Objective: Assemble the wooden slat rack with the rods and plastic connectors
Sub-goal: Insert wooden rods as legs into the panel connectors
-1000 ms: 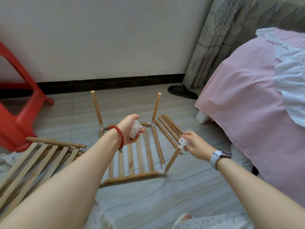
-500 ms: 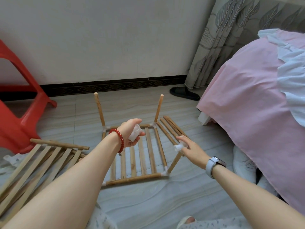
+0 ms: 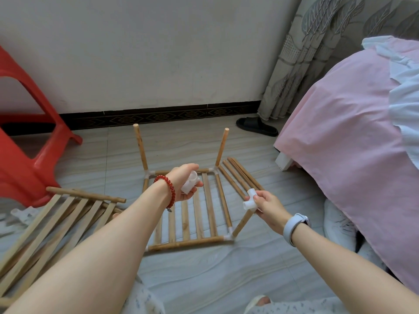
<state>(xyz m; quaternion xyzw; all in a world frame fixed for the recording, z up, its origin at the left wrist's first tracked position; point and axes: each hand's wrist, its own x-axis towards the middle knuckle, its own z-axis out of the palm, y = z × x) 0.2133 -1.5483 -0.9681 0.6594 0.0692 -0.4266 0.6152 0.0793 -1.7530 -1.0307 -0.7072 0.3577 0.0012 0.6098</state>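
So the right hand (image 3: 268,206) is pinching a white plastic T-shaped connector (image 3: 249,199) that now sits on the top end of the near-right wooden rod (image 3: 242,223) — a moment ago the fingers were spread and just touching it, now they're curled around it again, so I'd guess it's being seated or twisted to face the right way. The left hand (image 3: 184,184) is holding a second white plastic connector (image 3: 191,184) in its curled fingers, hovering over the middle of the frame, pretty much where it was a second ago.

Working outward: the wooden slat panel (image 3: 192,214) lies flat on the floor with white corner pieces, and two bare upright rods (image 3: 140,147) stand at the far corners, neither capped yet. The near-left corner doesn't seem to have a rod at all, though the arm hides part of it. A bundle of loose wooden rods (image 3: 238,176) lies just beside the panel on the right, and a second slat panel (image 3: 56,223) waits off to the left, by the red plastic stool (image 3: 25,141).

One post capped — my read is the connector in the left hand goes on a far rod next.
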